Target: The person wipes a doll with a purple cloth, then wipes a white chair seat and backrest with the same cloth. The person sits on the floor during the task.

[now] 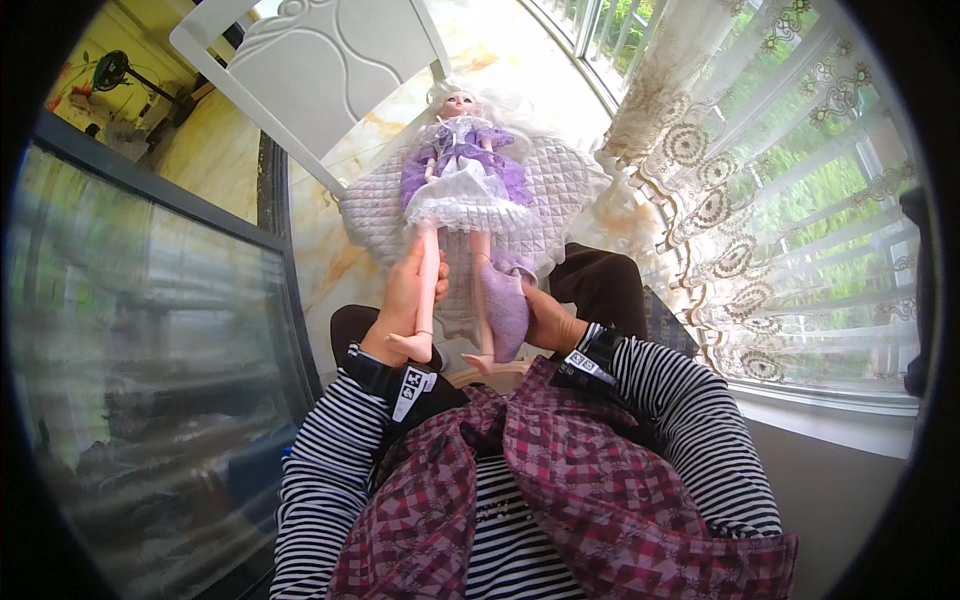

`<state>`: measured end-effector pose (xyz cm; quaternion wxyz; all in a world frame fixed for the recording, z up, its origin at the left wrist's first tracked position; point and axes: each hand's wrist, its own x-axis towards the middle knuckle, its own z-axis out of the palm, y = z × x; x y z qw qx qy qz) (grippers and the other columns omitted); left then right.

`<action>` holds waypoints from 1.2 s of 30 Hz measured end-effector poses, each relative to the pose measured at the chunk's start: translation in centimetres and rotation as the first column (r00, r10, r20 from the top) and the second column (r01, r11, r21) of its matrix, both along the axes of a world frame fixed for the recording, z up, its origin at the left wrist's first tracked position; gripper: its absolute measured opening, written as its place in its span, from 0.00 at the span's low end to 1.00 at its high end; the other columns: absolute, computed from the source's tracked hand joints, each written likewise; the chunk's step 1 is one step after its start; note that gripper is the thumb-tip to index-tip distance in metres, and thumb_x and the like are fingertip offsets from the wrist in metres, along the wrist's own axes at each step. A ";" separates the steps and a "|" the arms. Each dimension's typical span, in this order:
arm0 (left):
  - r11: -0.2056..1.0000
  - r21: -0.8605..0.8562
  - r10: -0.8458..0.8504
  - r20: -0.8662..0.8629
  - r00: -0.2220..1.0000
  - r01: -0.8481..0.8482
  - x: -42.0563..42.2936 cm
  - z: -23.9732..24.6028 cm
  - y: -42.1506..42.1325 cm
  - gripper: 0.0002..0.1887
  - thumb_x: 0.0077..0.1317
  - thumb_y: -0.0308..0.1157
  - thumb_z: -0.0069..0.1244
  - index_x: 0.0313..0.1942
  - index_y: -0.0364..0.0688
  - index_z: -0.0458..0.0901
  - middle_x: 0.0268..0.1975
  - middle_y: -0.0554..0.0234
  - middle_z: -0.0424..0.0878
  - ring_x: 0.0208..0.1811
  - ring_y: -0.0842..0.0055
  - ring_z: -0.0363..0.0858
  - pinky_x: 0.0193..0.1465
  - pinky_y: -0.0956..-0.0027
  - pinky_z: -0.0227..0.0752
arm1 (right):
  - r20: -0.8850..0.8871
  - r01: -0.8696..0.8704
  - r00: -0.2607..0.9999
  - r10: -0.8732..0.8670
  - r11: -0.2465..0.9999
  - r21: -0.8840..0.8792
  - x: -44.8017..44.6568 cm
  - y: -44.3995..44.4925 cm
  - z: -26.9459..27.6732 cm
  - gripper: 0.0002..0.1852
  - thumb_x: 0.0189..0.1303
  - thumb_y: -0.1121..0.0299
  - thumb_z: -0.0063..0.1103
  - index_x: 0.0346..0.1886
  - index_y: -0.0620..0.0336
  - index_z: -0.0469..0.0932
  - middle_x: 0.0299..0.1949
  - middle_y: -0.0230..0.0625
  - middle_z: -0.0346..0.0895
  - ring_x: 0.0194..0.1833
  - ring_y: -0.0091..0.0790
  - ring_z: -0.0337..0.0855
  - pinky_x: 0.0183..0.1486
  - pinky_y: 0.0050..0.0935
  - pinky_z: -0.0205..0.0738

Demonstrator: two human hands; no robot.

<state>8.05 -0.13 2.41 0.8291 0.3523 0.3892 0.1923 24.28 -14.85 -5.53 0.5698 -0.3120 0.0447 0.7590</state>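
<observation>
A jointed doll (pixel 457 165) with long white hair, a purple and white lace-trimmed dress and bare feet lies face up on a quilted chair cushion (pixel 375 202). My left hand (pixel 409 300) is closed around one of its lower legs, the one on the left of the picture. Beside the other leg, my right hand (pixel 551 319) grips a lilac fuzzy cloth piece (pixel 504 311), perhaps a small garment. The cloth hangs against that leg and covers part of it. The fingers of my right hand are mostly hidden behind the cloth.
The white chair's carved backrest (pixel 307 60) rises beyond the doll, at the upper left. A dark-framed glass panel (pixel 150 300) stands close on the left. Sheer embroidered curtains (pixel 720 187) hang before a window on the right. My knees are on both sides of the cushion's near end.
</observation>
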 end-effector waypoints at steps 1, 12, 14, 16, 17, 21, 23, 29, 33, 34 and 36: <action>1.000 -0.005 0.006 0.009 1.000 -0.006 0.1 -0.1 -0.3 0.23 0.73 0.51 0.35 0.39 0.38 0.72 0.25 0.67 0.72 0.19 0.82 0.67 0.21 0.79 0.60 | 0.012 -0.010 1.000 0.011 0.999 -0.033 -0.6 0.1 0.6 0.19 0.69 0.58 0.48 0.58 0.57 0.70 0.53 0.33 0.76 0.53 0.31 0.76 0.60 0.35 0.68; 0.955 -0.050 -0.295 -0.091 0.951 0.291 -2.8 -2.1 -4.6 0.17 0.74 0.34 0.33 0.55 0.31 0.67 0.43 0.59 0.76 0.25 0.80 0.77 0.20 0.82 0.69 | 0.373 0.108 0.925 -0.077 0.992 -0.064 -2.8 1.5 5.3 0.12 0.58 0.70 0.55 0.42 0.69 0.75 0.37 0.41 0.79 0.35 0.34 0.81 0.38 0.32 0.77; 0.882 -0.285 -0.344 0.156 0.926 0.375 -3.7 -2.6 -5.0 0.16 0.72 0.31 0.35 0.53 0.30 0.67 0.41 0.58 0.76 0.20 0.81 0.74 0.13 0.84 0.63 | 0.407 0.149 0.906 -0.112 0.987 -0.058 -3.4 1.3 5.1 0.12 0.58 0.70 0.56 0.41 0.68 0.76 0.36 0.40 0.79 0.35 0.33 0.81 0.38 0.32 0.76; 0.810 -0.431 -0.297 0.283 0.912 0.397 -4.2 -2.6 -5.2 0.14 0.71 0.30 0.36 0.51 0.29 0.69 0.40 0.57 0.76 0.19 0.81 0.74 0.12 0.84 0.62 | 0.492 0.152 0.864 -0.108 0.987 -0.050 -4.1 1.3 4.6 0.13 0.58 0.67 0.57 0.41 0.68 0.76 0.34 0.38 0.78 0.34 0.32 0.80 0.37 0.31 0.74; 0.801 -0.471 -0.248 0.303 0.920 0.371 -4.4 -2.5 -5.3 0.13 0.71 0.29 0.37 0.50 0.30 0.70 0.40 0.57 0.76 0.20 0.80 0.75 0.14 0.84 0.64 | 0.507 0.173 0.854 -0.122 0.983 -0.056 -4.4 1.2 4.3 0.13 0.59 0.66 0.57 0.41 0.68 0.76 0.35 0.38 0.78 0.35 0.32 0.80 0.37 0.31 0.74; 0.890 -0.350 -0.281 0.081 0.956 0.291 -4.1 -1.4 -6.0 0.10 0.70 0.28 0.39 0.44 0.31 0.72 0.40 0.56 0.76 0.25 0.75 0.79 0.22 0.82 0.72 | 0.494 0.150 0.864 -0.095 0.986 -0.072 -4.1 2.1 2.8 0.17 0.61 0.61 0.56 0.45 0.67 0.76 0.39 0.39 0.79 0.39 0.32 0.81 0.39 0.31 0.74; 0.884 -0.288 -0.361 0.076 0.929 0.367 -3.8 -1.1 -6.1 0.09 0.69 0.30 0.44 0.43 0.33 0.72 0.37 0.56 0.77 0.29 0.70 0.80 0.30 0.78 0.75 | 0.469 0.157 0.876 -0.111 0.986 -0.059 -3.4 3.3 2.0 0.19 0.61 0.60 0.56 0.47 0.68 0.76 0.41 0.40 0.79 0.40 0.32 0.81 0.40 0.31 0.75; 0.832 -0.317 -0.439 0.128 0.889 0.456 -2.7 -1.9 -6.4 0.08 0.69 0.33 0.47 0.40 0.38 0.71 0.33 0.56 0.78 0.28 0.70 0.80 0.33 0.71 0.76 | 0.706 0.225 0.669 -0.234 0.968 0.108 1.0 9.3 -0.4 0.22 0.61 0.58 0.57 0.50 0.68 0.76 0.45 0.40 0.79 0.44 0.32 0.80 0.43 0.30 0.74; 0.861 -0.266 -0.432 0.068 0.899 0.434 -2.6 -2.2 -6.2 0.07 0.71 0.34 0.45 0.39 0.39 0.71 0.32 0.56 0.78 0.25 0.71 0.78 0.37 0.68 0.77 | 0.826 0.061 0.437 -0.355 0.929 0.366 -0.3 7.8 -0.7 0.19 0.60 0.63 0.58 0.50 0.66 0.75 0.44 0.39 0.79 0.42 0.31 0.81 0.43 0.30 0.75; 0.838 -0.303 -0.440 0.117 0.890 0.454 -2.8 -2.2 -6.0 0.07 0.69 0.30 0.44 0.42 0.36 0.71 0.31 0.53 0.78 0.22 0.75 0.76 0.38 0.70 0.76 | 0.779 0.064 0.543 -0.315 0.940 0.336 -1.3 6.8 -0.5 0.19 0.60 0.64 0.58 0.50 0.65 0.75 0.44 0.39 0.79 0.41 0.31 0.81 0.43 0.30 0.76; 0.864 -0.215 -0.456 0.046 0.889 0.455 -3.1 -2.1 -5.9 0.08 0.67 0.27 0.44 0.43 0.34 0.71 0.31 0.52 0.78 0.19 0.78 0.73 0.36 0.71 0.75 | 0.353 0.179 0.916 -0.192 0.981 0.069 -3.6 4.5 0.0 0.19 0.59 0.65 0.59 0.50 0.65 0.74 0.43 0.39 0.79 0.40 0.31 0.81 0.43 0.30 0.76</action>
